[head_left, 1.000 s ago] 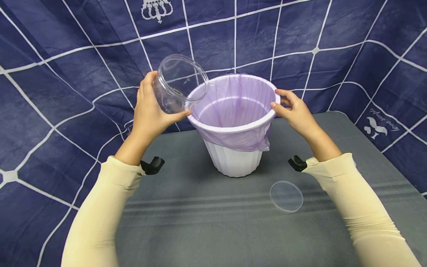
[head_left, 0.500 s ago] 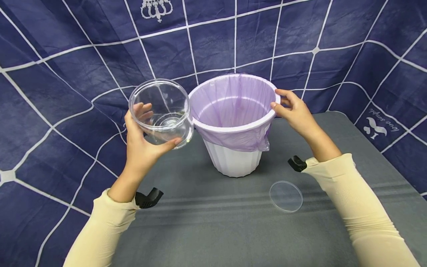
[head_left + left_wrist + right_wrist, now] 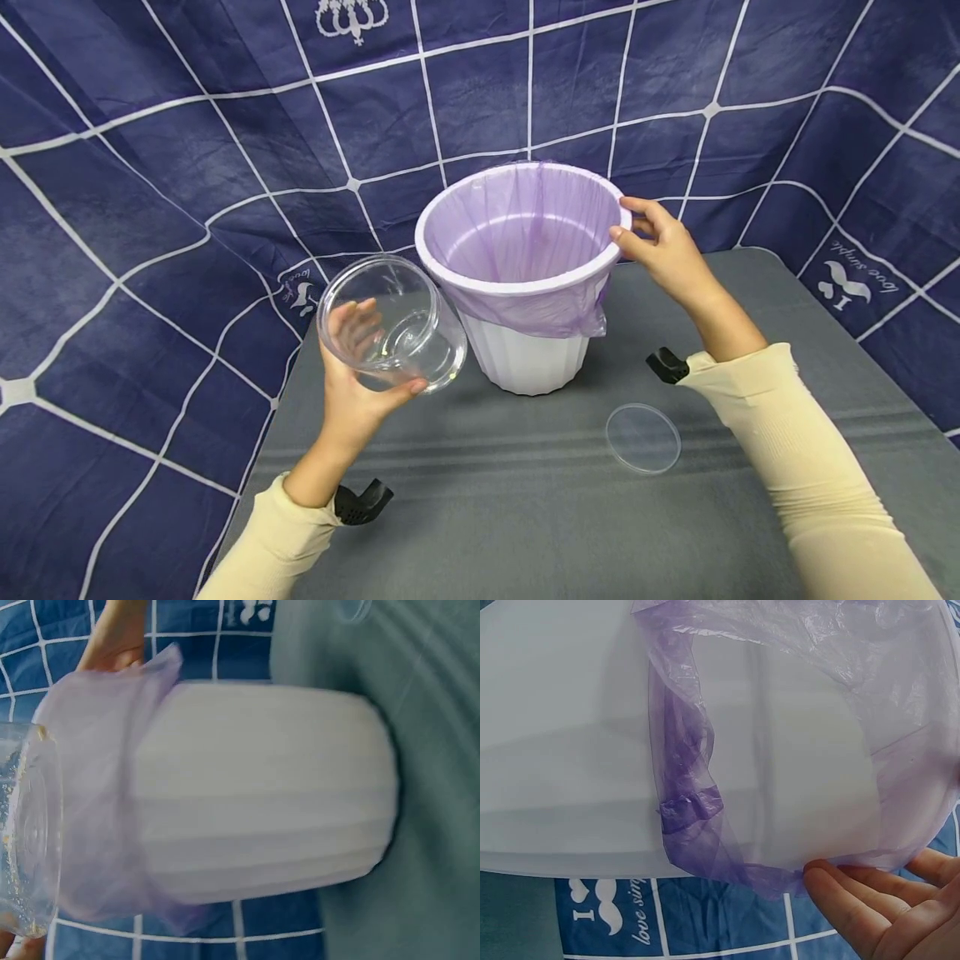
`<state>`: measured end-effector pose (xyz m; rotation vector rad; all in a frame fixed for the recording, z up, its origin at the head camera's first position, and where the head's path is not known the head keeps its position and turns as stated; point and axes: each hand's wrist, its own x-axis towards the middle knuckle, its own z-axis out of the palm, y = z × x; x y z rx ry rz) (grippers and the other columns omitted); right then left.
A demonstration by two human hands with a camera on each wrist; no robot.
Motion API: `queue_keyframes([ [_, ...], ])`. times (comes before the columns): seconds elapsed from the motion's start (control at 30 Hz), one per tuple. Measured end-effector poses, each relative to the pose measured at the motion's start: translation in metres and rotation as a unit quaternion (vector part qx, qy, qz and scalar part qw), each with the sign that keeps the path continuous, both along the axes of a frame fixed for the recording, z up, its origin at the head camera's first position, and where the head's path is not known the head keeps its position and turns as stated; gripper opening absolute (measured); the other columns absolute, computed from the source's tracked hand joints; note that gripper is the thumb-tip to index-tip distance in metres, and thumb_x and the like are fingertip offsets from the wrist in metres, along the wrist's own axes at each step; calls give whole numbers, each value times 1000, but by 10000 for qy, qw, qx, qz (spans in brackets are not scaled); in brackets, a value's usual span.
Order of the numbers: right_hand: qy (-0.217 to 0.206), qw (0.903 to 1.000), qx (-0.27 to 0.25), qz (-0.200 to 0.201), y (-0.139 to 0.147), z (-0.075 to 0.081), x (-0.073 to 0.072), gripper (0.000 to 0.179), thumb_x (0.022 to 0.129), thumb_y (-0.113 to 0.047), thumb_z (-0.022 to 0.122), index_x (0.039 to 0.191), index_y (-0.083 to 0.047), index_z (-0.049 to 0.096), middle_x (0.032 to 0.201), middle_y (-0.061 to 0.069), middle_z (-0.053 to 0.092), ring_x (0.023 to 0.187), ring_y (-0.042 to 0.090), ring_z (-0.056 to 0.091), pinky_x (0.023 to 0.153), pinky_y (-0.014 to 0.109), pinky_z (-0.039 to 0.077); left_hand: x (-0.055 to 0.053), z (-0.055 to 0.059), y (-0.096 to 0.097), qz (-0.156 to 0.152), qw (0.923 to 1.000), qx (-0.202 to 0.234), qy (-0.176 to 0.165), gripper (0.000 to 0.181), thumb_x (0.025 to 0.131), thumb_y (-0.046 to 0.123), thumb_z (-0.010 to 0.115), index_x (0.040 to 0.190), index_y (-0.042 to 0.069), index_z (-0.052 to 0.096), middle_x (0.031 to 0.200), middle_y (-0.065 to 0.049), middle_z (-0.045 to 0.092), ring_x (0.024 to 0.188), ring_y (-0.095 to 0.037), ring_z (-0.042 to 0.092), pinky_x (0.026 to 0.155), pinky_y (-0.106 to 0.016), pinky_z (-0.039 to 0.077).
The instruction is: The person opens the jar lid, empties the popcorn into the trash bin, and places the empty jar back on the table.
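My left hand (image 3: 348,400) grips a clear plastic jar (image 3: 438,346) from its left side, thumb below and fingers behind the wall. The jar has no lid on, and its open mouth tips toward the upper left. Small yellowish crumbs cling to the jar (image 3: 34,817) in the left wrist view. Just right of it stands a white trash bin (image 3: 525,362), lined with a thin purple bag (image 3: 517,312) folded over the rim. My right hand (image 3: 667,254) holds the bin's right rim between thumb and fingers; in the right wrist view the thumb presses the bag's folded edge.
A round clear lid (image 3: 643,439) lies flat on the grey tabletop (image 3: 517,500), in front of the bin and to its right. Blue cloth (image 3: 480,100) with white grid lines hangs behind and along both sides.
My left hand has drawn the jar from above the bin's left rim, down and toward me, turning its mouth away from the bin. The right hand stays at the rim.
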<state>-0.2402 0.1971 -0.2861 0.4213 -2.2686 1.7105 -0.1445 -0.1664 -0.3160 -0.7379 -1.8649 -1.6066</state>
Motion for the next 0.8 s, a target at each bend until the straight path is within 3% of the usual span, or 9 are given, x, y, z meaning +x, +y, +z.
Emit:
queue_keyframes([
  [0.2,1,10000,-19,29,-2,2,0,52,88,-18,55,132,2,37,128,23,43,108,18,49,74,18,46,12,-22,10,-311,9989,-192,-296,106,57,36,82,129,-11,19,129,-27,35,116,-30,39,98,-43,29],
  [0.4,-16,10000,10,10,-2,4,0,53,88,-19,56,133,1,37,129,21,42,108,19,49,74,18,46,23,-38,23,-481,9957,-555,-556,104,62,37,78,125,-17,16,127,-34,32,116,-45,34,97,-51,27],
  [0.5,-47,10000,12,10,-2,3,1,53,88,-19,55,133,1,37,129,22,42,107,19,49,74,18,46,26,-50,28,-554,9934,-714,-702,102,60,20,83,125,-17,15,126,-37,30,115,-51,31,96,-54,25],
  [0.63,-65,10000,-15,19,-1,2,1,53,88,-19,55,133,2,36,127,25,43,106,18,50,74,18,47,29,-68,33,-463,9894,-914,-1026,100,51,-4,82,127,-15,17,127,-34,32,116,-49,33,96,-53,26],
  [0.8,-39,10000,-39,27,-1,1,1,53,88,-19,55,132,3,36,127,26,43,106,18,50,74,18,47,31,-92,38,-294,9832,-1204,-1339,101,50,0,84,128,-11,20,127,-29,36,116,-44,37,96,-50,26],
])
